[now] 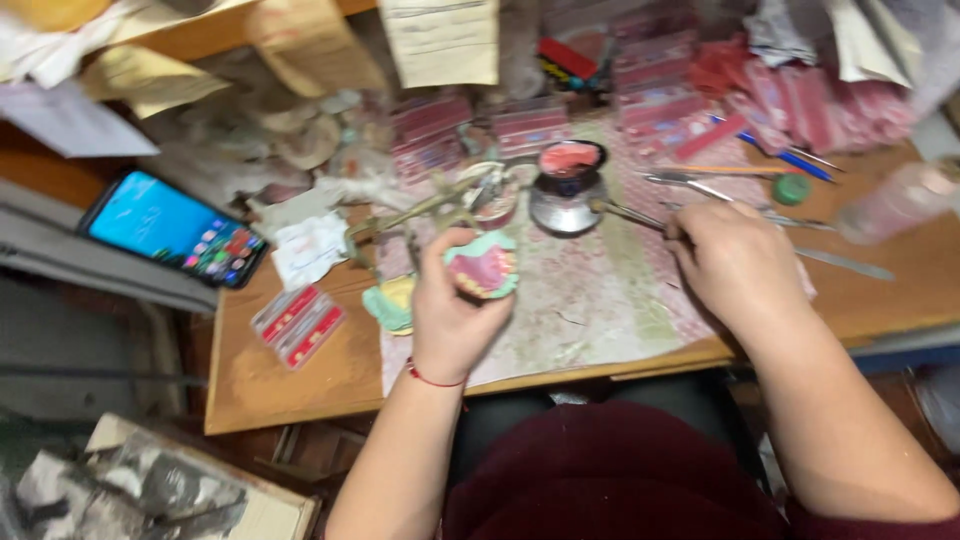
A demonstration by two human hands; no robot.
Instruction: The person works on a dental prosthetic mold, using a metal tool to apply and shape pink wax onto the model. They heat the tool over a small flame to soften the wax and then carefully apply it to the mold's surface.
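Pink wax and green plaster are making up the denture model [482, 267], which the left hand [452, 308] is holding up over the near part of the tabletop [300, 380], fingers clenched around it. The right hand [735, 265] is resting on the patterned cloth [590, 300] to the right, fingers pinching a thin metal tool [630, 214] whose tip is reaching toward a small round dish [567, 190] of pink wax (the view is blurred). A phone [172, 227] is lying far left with its screen lit.
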